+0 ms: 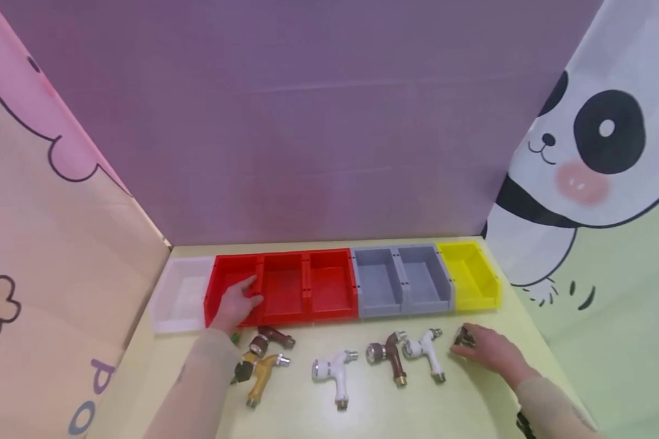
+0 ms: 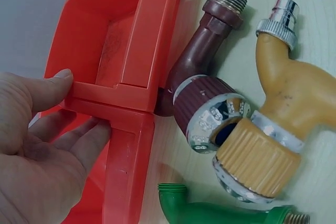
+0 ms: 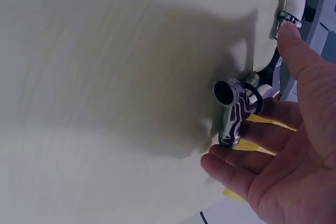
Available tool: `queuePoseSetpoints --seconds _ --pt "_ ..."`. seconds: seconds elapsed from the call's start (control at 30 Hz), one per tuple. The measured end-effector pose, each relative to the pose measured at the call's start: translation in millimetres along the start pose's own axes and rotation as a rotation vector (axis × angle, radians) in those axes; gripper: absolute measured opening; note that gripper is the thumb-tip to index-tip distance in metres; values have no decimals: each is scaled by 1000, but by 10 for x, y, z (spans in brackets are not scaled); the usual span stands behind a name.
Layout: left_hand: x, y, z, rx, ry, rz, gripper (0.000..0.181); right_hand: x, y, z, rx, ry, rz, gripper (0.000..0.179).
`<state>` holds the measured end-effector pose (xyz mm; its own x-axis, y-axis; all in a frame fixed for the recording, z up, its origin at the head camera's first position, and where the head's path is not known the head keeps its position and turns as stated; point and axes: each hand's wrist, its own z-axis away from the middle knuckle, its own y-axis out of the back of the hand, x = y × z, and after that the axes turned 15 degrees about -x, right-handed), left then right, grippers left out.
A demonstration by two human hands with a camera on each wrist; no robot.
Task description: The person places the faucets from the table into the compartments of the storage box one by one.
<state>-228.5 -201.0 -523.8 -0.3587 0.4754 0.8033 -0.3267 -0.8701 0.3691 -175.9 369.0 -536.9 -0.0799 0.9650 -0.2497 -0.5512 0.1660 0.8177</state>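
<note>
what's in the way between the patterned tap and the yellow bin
No other thing visible: just table and the front wall of the yellow bin, which the patterned tap would likely have to clear. The right hand is right at the tap.

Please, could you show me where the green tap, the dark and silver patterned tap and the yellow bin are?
Green tap (image 2: 223,213): left wrist view, on its smooth green pipe.
Dark and silver patterned tap (image 3: 234,120): right wrist view, on its patterned body.
Yellow bin (image 1: 478,302): head view, on its front wall.
</note>
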Motion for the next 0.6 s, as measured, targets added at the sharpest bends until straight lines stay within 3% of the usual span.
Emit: queuePoseSetpoints --seconds 0.37,0.6 --pt "15 -9 -13 14 25 -14 75 52 -65 -78 61 59 12 63" --pt "17 -19 -3 18 20 -8 74 82 -64 -83 97 100 17 72"
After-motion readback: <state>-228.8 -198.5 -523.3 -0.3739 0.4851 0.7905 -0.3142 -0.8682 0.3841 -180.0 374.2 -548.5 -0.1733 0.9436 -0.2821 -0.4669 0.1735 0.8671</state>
